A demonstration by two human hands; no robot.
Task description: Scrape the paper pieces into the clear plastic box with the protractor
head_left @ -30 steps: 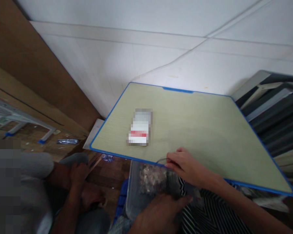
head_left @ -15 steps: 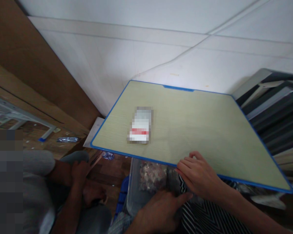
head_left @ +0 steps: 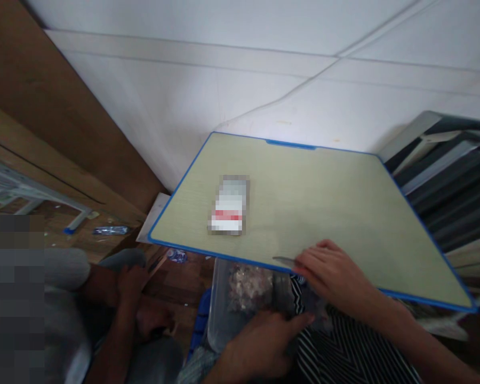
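Note:
My right hand (head_left: 332, 272) lies over the near blue edge of the cream table (head_left: 324, 197), fingers pinched on a thin grey piece (head_left: 284, 260) that sticks out to the left. Under the table edge stands a clear plastic box (head_left: 220, 314) with several small pale bits (head_left: 248, 282) in it. My left hand (head_left: 260, 346) lies low on that box, in shadow, with fingers stretched toward striped black-and-white cloth (head_left: 344, 352). A white and red pack (head_left: 229, 205), blurred out, lies on the table's left part.
Another person in grey sits at the left, hands (head_left: 134, 282) down by the wooden floor. A blue crate (head_left: 200, 320) stands under the clear box. White wall behind the table; dark stacked frames (head_left: 452, 176) at the right; brown boards (head_left: 44, 117) at the left.
My right hand moved along the table's near edge, dipped below it, then came back up over the edge with the thin grey piece showing. My left hand shifted slightly.

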